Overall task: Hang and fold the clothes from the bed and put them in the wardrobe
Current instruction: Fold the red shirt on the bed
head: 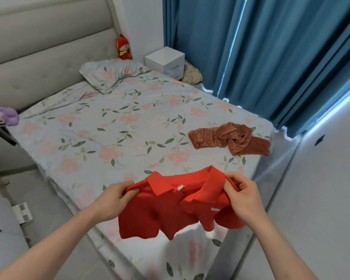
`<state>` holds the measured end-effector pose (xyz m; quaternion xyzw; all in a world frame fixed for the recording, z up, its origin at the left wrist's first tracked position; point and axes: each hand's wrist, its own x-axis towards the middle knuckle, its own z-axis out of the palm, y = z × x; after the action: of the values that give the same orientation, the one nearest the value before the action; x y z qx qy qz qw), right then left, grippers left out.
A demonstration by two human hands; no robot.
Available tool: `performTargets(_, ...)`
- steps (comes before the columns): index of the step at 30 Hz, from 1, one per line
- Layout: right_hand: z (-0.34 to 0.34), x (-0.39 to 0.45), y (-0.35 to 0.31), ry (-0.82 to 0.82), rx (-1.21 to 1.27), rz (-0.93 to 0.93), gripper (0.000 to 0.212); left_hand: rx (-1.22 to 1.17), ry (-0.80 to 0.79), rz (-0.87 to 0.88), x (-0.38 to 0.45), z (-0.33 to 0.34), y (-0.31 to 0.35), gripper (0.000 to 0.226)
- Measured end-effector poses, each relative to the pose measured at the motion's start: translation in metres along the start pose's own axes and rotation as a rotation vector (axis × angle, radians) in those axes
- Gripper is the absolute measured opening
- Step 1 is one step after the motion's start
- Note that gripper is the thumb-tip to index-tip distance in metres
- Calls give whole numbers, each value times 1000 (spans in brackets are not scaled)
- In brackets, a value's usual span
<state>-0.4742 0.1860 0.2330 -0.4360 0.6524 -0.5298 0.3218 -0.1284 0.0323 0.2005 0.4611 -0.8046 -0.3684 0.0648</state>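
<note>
Worn on the head, looking forward and down from the foot of the bed [113, 122] toward the headboard [38, 57]. Wide-angle, bending the curtains [271, 57] at the right edge. Close above both hands, forearms entering from the bottom. No second view.

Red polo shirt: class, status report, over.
Left hand and right hand grip red polo shirt at shoulders, above bed. Rust-brown garment waiting. Nothing blocking.

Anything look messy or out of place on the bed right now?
Yes: the rust-brown garment lies twisted and bunched near the bed's right edge, not folded. The red polo shirt is in both hands, left hand and right hand, gripped at the shoulders.
</note>
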Motion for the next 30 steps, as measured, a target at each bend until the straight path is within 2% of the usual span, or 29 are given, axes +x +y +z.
performTargets(4,31,-22,-14,206,-48,15,26,-116,90,23,3,-22,-18,34)
performTargets(7,57,-51,-27,393,-43,16,29,-170,66,118,7,-54,-32,36)
performTargets(10,78,-78,-45,467,-61,38,25,-158,18,226,1,-81,-44,38)
performTargets(15,106,-122,-75,502,-98,9,26,-89,-28,427,-19,-124,-51,30)
performTargets(20,113,-137,-97,529,-72,-67,25,-89,23,515,-41,-150,-48,28)
performTargets(24,121,-136,-85,470,-67,-41,24,-24,24,499,-55,-149,-60,29)
performTargets(30,144,-117,-24,333,-151,191,22,122,-52,353,-39,-116,-110,14)
